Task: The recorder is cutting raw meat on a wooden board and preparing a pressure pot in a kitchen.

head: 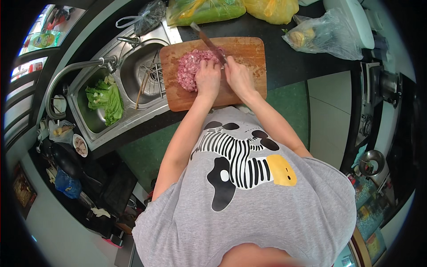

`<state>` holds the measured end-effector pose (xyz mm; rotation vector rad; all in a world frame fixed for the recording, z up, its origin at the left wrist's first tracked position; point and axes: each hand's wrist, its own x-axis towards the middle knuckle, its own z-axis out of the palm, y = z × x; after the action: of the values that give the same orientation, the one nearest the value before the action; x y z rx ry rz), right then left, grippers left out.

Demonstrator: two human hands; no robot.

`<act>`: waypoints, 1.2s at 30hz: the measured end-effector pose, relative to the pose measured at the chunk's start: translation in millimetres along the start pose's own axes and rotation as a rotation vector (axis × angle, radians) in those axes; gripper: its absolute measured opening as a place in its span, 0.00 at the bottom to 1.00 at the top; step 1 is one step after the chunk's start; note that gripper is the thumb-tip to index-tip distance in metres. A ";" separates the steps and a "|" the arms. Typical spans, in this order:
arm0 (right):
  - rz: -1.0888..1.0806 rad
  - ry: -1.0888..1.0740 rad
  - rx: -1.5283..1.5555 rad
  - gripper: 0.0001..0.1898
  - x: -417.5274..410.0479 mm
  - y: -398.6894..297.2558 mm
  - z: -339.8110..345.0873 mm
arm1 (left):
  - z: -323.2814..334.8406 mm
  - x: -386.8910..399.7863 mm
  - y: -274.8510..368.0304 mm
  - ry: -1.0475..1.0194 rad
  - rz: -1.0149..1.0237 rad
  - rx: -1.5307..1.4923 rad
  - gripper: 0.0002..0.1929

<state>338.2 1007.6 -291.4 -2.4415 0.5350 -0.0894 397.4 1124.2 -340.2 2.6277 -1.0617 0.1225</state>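
Note:
Before me a wooden cutting board carries a mound of raw minced meat. My right hand grips a knife at the board's middle; its blade slants away to the upper left, across the meat's far right edge. My left hand lies against the right side of the meat, with bent fingers close to the knife's near end. Whether those fingers pinch meat or touch the blade is hidden.
Left of the board is a double steel sink with green leafy vegetables in one basin and a wire rack in the other. A curved faucet arches over it. Plastic bags of produce line the counter's back; another bag lies right.

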 end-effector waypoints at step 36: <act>-0.007 -0.035 -0.213 0.07 22.3 19.4 -12.4 | -42.5 -83.7 -100.1 -0.224 -0.410 0.174 0.26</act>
<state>349.4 977.7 -294.6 -2.6468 0.5452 0.0083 407.5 1261.0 -340.4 3.0103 -0.5709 -0.1819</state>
